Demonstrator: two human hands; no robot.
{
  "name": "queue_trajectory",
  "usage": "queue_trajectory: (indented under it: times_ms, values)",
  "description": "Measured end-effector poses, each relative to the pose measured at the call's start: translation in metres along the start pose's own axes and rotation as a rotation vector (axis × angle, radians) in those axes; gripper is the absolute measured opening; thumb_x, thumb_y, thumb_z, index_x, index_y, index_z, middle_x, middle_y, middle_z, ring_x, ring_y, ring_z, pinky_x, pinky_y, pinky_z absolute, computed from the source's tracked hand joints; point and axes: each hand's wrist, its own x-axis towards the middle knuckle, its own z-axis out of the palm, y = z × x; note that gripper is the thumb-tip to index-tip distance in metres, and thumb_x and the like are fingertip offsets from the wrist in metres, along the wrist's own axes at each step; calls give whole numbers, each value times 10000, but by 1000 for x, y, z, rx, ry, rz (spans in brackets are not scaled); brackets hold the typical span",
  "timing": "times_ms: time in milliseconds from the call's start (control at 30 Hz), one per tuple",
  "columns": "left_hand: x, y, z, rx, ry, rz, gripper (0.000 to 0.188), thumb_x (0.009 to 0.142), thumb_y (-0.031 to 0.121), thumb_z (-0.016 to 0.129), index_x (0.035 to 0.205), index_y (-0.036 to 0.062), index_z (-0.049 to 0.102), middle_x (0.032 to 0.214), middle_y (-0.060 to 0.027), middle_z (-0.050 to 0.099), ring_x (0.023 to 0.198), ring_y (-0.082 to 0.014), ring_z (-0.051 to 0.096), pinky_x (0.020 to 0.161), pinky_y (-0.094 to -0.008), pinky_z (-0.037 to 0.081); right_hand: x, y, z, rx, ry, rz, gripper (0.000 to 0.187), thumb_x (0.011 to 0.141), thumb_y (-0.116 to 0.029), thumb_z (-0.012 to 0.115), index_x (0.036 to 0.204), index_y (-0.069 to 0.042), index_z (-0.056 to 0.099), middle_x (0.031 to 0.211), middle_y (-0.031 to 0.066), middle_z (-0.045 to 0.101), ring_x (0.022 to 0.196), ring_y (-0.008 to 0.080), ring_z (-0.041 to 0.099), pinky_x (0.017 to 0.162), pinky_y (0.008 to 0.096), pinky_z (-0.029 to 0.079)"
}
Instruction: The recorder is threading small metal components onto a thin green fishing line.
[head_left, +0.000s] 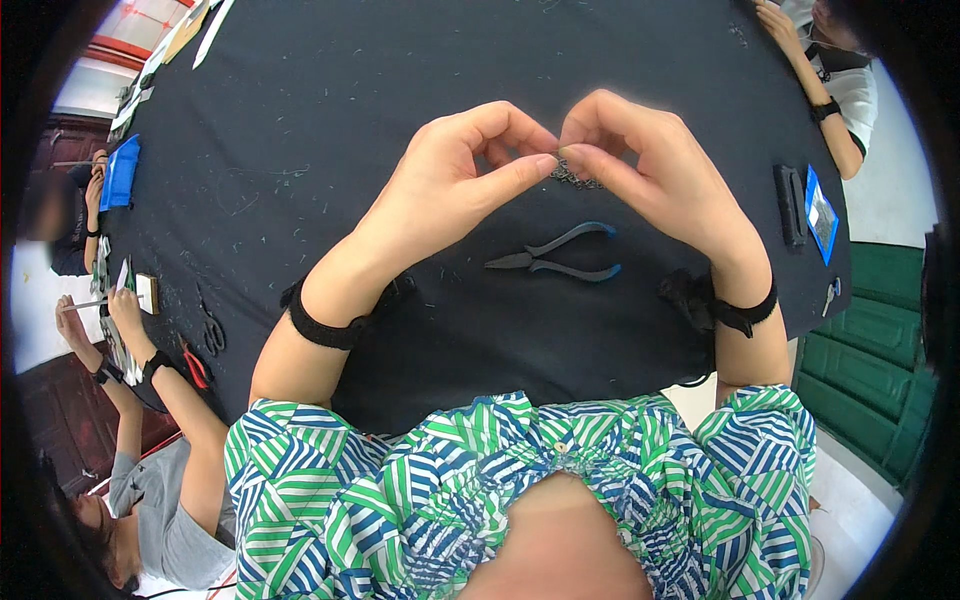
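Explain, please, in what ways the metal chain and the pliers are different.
The metal chain is held at the left hand and right hand; the pliers lie untouched on the black cloth.
The metal chain is partly hidden by fingers; the pliers show whole.
The metal chain looks bunched; the pliers have two spread handles with blue ends.
Both look greyish.

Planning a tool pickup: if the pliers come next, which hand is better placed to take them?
Probably the right hand: the pliers have their handles toward its side, nose toward the left. It is busy with small metal links, though.
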Motion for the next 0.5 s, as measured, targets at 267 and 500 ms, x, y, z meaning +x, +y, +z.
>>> queue_trajectory:
  times_ms: [267, 500]
  values:
    - [0, 2, -3, 26, 28, -39, 167, 919, 177, 656, 980, 23, 639, 827, 12, 618, 721, -41, 562, 640, -174, 446, -2, 2, 6, 12, 64, -66, 143, 892, -138, 641, 946, -10, 607, 663, 41, 563, 580, 95, 519, 529, 257, 409]
    - [0, 4, 2, 78, 43, 6, 166, 918, 196, 661, 944, 34, 633, 823, 11, 619, 711, -37, 561, 621, -172, 441, -7, -5, 2, -134, 115, 3, 118, 856, -153, 678, 898, -48, 643, 531, 2, 403, 476, 85, 366, 456, 282, 283]
